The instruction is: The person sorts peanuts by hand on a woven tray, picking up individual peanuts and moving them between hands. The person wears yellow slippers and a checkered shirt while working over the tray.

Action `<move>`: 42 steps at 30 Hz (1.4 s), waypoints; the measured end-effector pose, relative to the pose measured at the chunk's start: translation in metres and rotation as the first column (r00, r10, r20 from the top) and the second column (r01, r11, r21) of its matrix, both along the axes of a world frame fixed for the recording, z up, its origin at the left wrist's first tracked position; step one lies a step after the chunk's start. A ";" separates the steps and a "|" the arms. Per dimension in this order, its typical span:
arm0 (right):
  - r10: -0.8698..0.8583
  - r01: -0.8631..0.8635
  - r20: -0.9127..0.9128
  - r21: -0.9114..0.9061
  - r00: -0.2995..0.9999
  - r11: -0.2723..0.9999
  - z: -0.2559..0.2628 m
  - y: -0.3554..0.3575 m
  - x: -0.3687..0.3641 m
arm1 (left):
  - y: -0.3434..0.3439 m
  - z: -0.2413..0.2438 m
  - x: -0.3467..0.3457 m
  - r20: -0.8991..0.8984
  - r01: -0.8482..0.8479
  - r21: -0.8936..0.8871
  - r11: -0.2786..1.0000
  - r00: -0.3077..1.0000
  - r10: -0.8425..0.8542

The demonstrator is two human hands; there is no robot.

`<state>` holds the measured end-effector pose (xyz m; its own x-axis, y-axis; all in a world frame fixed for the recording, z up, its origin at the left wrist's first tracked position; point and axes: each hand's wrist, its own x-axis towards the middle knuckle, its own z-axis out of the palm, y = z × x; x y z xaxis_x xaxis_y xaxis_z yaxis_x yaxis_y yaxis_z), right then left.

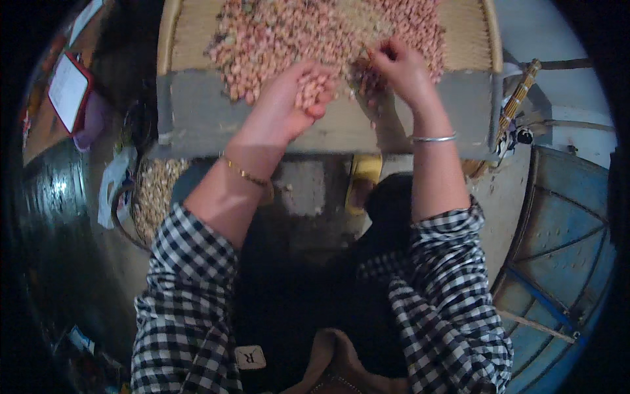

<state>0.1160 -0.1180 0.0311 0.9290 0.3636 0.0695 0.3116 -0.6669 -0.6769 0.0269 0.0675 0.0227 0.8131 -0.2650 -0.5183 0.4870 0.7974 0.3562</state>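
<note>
Pinkish shelled peanuts (pixel 275 42) lie spread over a shallow woven tray (pixel 465 37) whose near part is grey. My left hand (pixel 295 98) is turned palm up at the near edge of the heap, with a handful of peanuts (pixel 312 90) cupped in it. To its right, my right hand (pixel 396 64) bends over the heap, thumb and fingertips drawn together. Something small and orange-brown shows at those fingertips, too small to name. Beneath this hand, in shadow, are darker kernels (pixel 370 81). Paler bits lie among the peanuts near the top.
At the left, below the tray, a round basket (pixel 118 209) holds pale unshelled peanuts (pixel 152 197), with a whitish plastic bag (pixel 113 184) beside it. A red-edged board with a white sheet (pixel 70 93) lies upper left. A bundle of thin sticks (pixel 519 98) and a blue metal panel (pixel 561 216) are at right.
</note>
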 end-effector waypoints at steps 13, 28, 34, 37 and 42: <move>-0.010 0.128 -0.291 0.388 0.957 0.913 0.054 -0.061 -0.050 | 0.011 0.011 0.023 0.161 -0.045 -0.170 0.984 0.984 0.073; -0.187 0.407 -0.381 0.657 0.905 0.634 0.021 -0.128 -0.064 | 0.073 -0.016 0.040 0.217 -0.190 -0.273 0.943 0.943 0.252; -0.204 0.420 -0.528 0.328 0.824 0.846 -0.016 -0.135 -0.070 | 0.093 -0.054 0.029 0.107 -0.278 -0.127 0.952 0.950 0.292; -0.137 0.185 -0.617 0.013 0.775 0.983 -0.029 -0.120 -0.065 | 0.118 -0.065 0.023 0.192 -0.246 -0.152 0.957 0.943 0.273; -0.156 -0.180 -0.655 -0.415 0.739 0.892 -0.131 -0.129 -0.078 | 0.091 -0.034 0.018 0.201 -0.197 -0.189 0.962 0.951 0.234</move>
